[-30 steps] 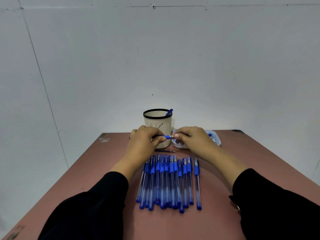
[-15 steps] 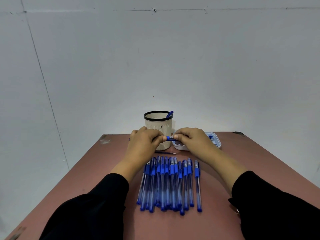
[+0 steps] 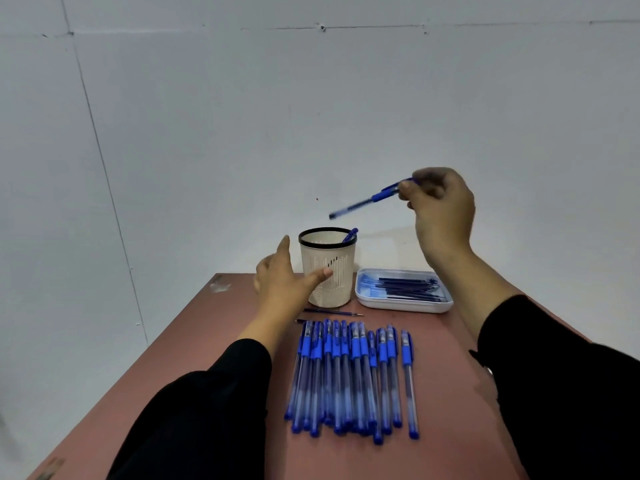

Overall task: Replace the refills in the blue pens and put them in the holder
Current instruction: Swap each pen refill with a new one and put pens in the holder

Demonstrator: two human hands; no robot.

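The blue pen [image 3: 372,198] is up in the air, above the holder [image 3: 328,271] and a bit to its right. I pinch its capped end with the fingers [image 3: 406,188] of my right hand [image 3: 441,209]. The pen slants down to the left, and its low tip is blurry. My other right fingers are curled in, and I cannot see how each one lies.

My left hand [image 3: 282,282] is low, just left of the holder. Its fingers are straight and spread, and they hold nothing. My thumb [image 3: 320,274] sits in front of the holder wall; I cannot tell if it touches.

One pen [image 3: 349,234] pokes out of the holder, and most of it is hidden inside. A row of blue pens [image 3: 349,379] lies flat on the counter [image 3: 450,410] near me, packed side by side. A thin refill [image 3: 334,311] lies between the row and the holder. A white tray [image 3: 403,289] with dark refills sits just right of the holder.

My black sleeves [image 3: 568,393] hide the near corners of the counter. The counter's left edge is bare, and there is open room on the right side of the row.
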